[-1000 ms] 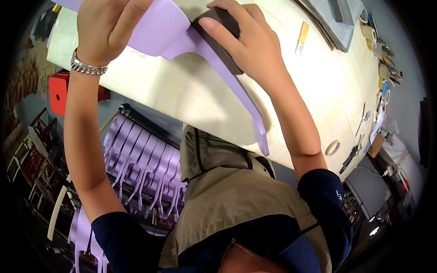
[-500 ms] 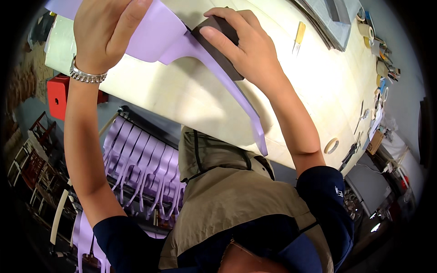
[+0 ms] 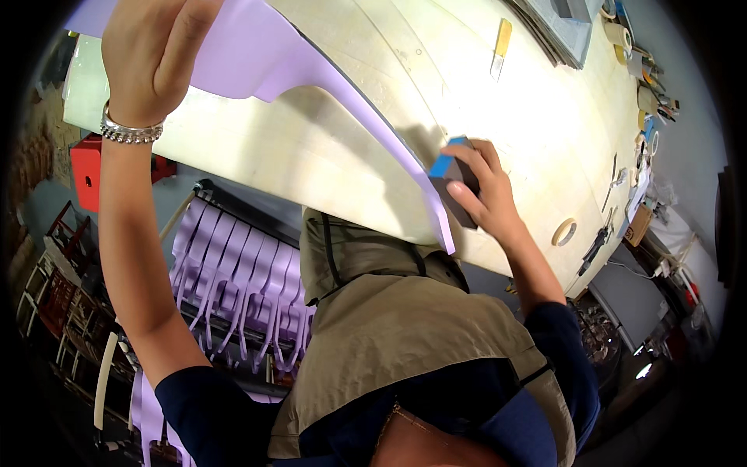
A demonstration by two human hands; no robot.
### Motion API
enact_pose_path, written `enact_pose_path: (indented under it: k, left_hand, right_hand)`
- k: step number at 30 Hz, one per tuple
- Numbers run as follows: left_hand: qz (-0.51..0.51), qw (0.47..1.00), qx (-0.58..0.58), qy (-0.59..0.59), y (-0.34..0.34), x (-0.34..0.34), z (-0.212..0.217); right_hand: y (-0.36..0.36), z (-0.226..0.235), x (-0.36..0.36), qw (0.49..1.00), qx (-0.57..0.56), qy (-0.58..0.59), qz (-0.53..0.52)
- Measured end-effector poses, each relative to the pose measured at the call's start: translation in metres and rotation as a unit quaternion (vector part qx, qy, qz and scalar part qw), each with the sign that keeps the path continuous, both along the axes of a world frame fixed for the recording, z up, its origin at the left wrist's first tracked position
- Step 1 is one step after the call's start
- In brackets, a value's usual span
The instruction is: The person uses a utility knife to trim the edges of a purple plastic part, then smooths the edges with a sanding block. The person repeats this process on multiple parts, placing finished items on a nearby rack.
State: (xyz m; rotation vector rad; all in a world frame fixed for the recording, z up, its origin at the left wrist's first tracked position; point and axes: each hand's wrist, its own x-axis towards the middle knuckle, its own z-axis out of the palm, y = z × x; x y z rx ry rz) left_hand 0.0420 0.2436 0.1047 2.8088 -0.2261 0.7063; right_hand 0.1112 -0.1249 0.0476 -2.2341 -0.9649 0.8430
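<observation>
A lilac curved panel (image 3: 311, 70) with a long thin leg lies on the pale workbench (image 3: 482, 109). My left hand (image 3: 152, 47), with a silver bracelet at the wrist, presses down on the panel's wide upper part. My right hand (image 3: 478, 191) grips a dark sanding block with a blue face (image 3: 450, 180) against the edge of the leg, close to its lower tip near the bench's front edge.
A rack of several lilac parts (image 3: 233, 280) stands below the bench on the left, beside a red box (image 3: 85, 175). A yellow-handled tool (image 3: 499, 47) lies on the bench. A tape roll (image 3: 564, 232) and small tools sit along the right end.
My right hand has slid the sanding block down along the panel's leg from near the top toward its tip. My left hand has stayed on the wide part.
</observation>
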Motion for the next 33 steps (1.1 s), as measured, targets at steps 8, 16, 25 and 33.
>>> enact_pose_path:
  k: [8,16,25,33]
  left_hand:
    - [-0.016,0.999,-0.035,-0.035,-0.019,0.007,-0.001]
    - [-0.02,0.993,-0.003,0.113,0.02,0.003,-0.009]
    - [0.07,0.995,-0.008,-0.078,-0.053,-0.029,0.005]
    - [0.198,0.973,-0.081,0.088,-0.193,-0.147,-0.054]
  right_hand:
    - [0.153,-0.014,0.041,0.991,0.126,-0.032,0.029]
    - [-0.024,-0.008,0.006,0.998,0.006,0.067,-0.015]
    - [-0.034,-0.01,0.009,0.956,0.077,-0.282,-0.037]
    - [0.034,-0.041,-0.025,0.952,0.143,0.268,0.016]
